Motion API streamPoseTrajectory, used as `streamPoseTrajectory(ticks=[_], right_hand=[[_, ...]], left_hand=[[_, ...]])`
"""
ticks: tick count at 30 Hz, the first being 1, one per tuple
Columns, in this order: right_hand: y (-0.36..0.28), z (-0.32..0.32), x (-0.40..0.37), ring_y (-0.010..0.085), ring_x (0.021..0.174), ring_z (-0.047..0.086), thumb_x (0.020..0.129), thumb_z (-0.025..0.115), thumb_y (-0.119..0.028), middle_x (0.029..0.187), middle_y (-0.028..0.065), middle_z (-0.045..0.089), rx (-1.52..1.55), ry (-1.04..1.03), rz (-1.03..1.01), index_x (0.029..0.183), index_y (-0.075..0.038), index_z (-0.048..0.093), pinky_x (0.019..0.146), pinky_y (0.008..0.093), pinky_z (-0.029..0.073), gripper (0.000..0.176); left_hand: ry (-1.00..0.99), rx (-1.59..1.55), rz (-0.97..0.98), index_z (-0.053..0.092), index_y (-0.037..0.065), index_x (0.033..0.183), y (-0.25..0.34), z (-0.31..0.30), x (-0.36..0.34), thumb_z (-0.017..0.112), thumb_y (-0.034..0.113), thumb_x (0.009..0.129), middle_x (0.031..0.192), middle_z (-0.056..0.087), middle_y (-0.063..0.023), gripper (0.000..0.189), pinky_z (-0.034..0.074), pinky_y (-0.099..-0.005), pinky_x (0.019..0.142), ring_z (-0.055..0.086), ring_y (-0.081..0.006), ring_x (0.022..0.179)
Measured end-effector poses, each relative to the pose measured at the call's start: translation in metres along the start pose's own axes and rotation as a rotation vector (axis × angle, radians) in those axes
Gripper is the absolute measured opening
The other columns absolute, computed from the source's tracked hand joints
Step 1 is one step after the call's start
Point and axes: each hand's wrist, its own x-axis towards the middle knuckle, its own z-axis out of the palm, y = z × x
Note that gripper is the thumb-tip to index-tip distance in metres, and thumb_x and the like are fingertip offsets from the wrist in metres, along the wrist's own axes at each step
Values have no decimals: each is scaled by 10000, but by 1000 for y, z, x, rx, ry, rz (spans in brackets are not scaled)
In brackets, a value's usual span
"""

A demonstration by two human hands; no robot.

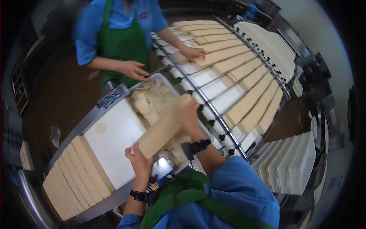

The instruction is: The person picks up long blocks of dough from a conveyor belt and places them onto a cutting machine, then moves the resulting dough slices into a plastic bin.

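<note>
A long cream-coloured block [158,131] with a smooth surface is held at a slant over a bin [163,79] of pale scraps [146,105]. Closed round its lower end is my left hand [141,162], thumb and fingers on either side. My right hand [187,117], smeared a little by motion, is wrapped against the upper end. What the block is made of I cannot make out.
Left of the bin lies a white board [114,128] with a row of upright cream slabs [78,175]. Long blocks [249,108] fill a railed conveyor [213,110] at right. Across it stands a co-worker [124,45], one hand on a block. White trays [286,164] stand at lower right.
</note>
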Motion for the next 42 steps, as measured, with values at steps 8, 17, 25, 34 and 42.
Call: streamPoseTrajectory(ticks=[8, 17, 25, 34, 42], right_hand=[[97, -163, 121, 440, 1130, 487, 824, 494, -512, 1259, 234, 490, -269, 91, 250, 1281, 15, 421, 960, 513, 378, 701], [179, -185, 209, 372, 1256, 359, 859, 464, -404, 1244, 198, 522, -711, 190, 146, 1188, -20, 551, 1062, 572, 154, 513], [159, -148, 114, 336, 1230, 374, 758, 618, -154, 1211, 160, 504, -121, 35, -626, 1007, -56, 599, 947, 520, 291, 268], [168, -100, 84, 349, 1294, 329, 763, 632, -119, 1429, 170, 352, -308, 141, -422, 1070, -231, 643, 1021, 547, 238, 327], [142, -120, 58, 308, 1300, 316, 795, 655, -121, 1481, 134, 248, -473, 189, -487, 1059, -187, 635, 1013, 520, 243, 273]], left_hand=[[-307, -203, 425, 401, 56, 1325, 148, 71, 37, 735, 56, 695, 1303, 309, -230, 713, 427, -408, 896, 480, -384, 1070], [-693, -269, 508, 387, 108, 1341, 196, 168, 87, 633, 67, 836, 1369, 255, -225, 563, 438, -363, 917, 505, -354, 1063], [-570, -387, 452, 392, 70, 1338, 209, 229, 81, 435, -62, 802, 1422, 238, -310, 554, 295, -381, 1068, 300, -447, 1308], [-818, -78, 333, 263, 136, 1441, 111, 109, -1, 455, 371, 935, 1484, 115, -242, 590, 208, -418, 1102, 195, -391, 1362], [-1173, 41, -38, 300, 77, 1405, 20, 10, -172, 365, 506, 954, 1429, 301, -198, 626, 283, -408, 1070, 336, -334, 1310]])
